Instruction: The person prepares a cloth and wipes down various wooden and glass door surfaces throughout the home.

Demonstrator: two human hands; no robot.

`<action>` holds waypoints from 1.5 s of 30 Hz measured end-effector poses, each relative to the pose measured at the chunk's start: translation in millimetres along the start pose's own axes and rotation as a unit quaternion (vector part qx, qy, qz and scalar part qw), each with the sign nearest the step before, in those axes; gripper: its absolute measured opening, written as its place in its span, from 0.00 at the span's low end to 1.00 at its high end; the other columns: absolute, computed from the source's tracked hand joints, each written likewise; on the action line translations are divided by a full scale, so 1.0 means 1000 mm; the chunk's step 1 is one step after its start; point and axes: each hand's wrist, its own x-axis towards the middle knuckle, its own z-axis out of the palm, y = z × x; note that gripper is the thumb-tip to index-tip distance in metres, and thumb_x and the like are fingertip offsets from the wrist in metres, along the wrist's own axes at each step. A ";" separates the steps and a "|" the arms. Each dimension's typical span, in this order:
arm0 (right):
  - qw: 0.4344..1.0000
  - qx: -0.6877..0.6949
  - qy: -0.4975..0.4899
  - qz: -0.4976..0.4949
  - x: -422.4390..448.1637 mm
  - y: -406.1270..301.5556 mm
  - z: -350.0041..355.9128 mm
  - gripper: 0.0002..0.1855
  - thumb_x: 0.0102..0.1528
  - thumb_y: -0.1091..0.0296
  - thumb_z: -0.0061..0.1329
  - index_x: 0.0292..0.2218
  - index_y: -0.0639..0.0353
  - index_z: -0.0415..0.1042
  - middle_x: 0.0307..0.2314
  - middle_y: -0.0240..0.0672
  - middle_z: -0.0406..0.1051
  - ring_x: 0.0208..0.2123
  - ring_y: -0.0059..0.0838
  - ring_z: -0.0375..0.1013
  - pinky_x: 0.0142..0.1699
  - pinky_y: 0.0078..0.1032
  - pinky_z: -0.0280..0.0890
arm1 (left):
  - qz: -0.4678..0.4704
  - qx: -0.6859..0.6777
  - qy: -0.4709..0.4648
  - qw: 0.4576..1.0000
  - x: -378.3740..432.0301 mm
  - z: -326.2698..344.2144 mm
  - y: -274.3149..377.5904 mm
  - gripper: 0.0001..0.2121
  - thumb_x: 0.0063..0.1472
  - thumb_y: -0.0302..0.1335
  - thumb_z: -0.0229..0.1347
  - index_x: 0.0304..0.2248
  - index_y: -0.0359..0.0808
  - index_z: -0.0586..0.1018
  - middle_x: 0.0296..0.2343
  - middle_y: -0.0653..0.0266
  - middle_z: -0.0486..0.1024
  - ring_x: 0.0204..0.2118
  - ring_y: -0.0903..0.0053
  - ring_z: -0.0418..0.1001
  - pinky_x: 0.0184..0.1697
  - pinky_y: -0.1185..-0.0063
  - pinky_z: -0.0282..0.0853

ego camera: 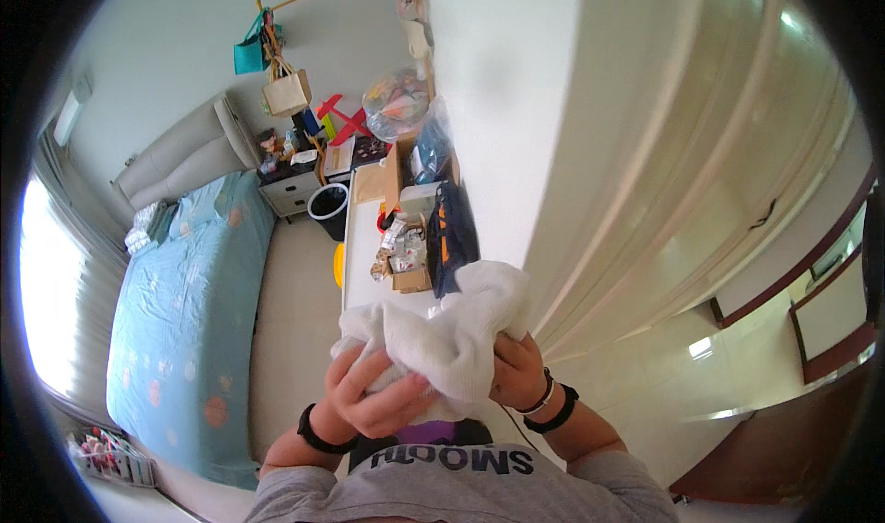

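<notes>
A white ribbed cloth (442,343), bunched and folded, is held up in front of my chest. My left hand (377,392) grips its lower left part, the fingers spread across the fabric. At its right side my right hand (517,374) holds on, with the thumb and some fingers partly hidden by the cloth. Both wrists wear dark bands. Beyond the cloth lies a long white table (366,274). What the cloth is exactly, a towel or a garment, I cannot tell.
On the table stand an open cardboard box (413,279) with packets and a dark bag (449,246). A bin (329,208) is beside it. Left is a bed (187,302) with a light blue cover. A pale curtain (622,177) hangs at the right.
</notes>
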 end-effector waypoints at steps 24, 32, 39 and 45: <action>0.984 -0.120 0.094 0.097 -0.061 -0.004 -0.201 0.27 0.49 0.69 0.54 0.51 0.63 0.64 0.46 0.50 0.66 0.47 0.49 0.68 0.51 0.38 0.64 | -0.046 0.094 0.048 0.993 0.162 0.074 0.170 0.17 0.47 0.28 0.55 0.40 0.45 0.79 0.45 0.72 0.73 0.41 0.74 0.69 0.40 0.78 0.64; 0.952 -0.024 0.180 0.248 -0.092 0.059 -0.274 0.24 0.48 0.78 0.48 0.48 0.64 0.66 0.40 0.50 0.71 0.42 0.50 0.70 0.45 0.35 0.67 | 0.058 0.123 0.045 0.990 0.284 0.151 0.187 0.17 0.46 0.30 0.54 0.40 0.46 0.77 0.44 0.73 0.72 0.42 0.76 0.69 0.40 0.77 0.64; 0.958 -0.262 0.113 0.035 -0.026 0.168 -0.450 0.35 0.40 0.82 0.52 0.52 0.61 0.63 0.50 0.45 0.63 0.48 0.50 0.64 0.51 0.37 0.64 | 0.107 0.215 0.184 0.953 0.425 0.232 0.194 0.12 0.48 0.28 0.54 0.35 0.46 0.75 0.41 0.72 0.72 0.44 0.76 0.67 0.46 0.73 0.61; 0.932 -0.360 -0.012 0.048 -0.034 0.252 -0.493 0.43 0.39 0.74 0.57 0.57 0.48 0.58 0.56 0.37 0.54 0.51 0.49 0.59 0.57 0.42 0.56 | -0.116 0.177 0.002 0.977 0.428 0.328 0.206 0.24 0.48 0.23 0.55 0.48 0.37 0.69 0.53 0.57 0.60 0.55 0.58 0.58 0.58 0.59 0.50</action>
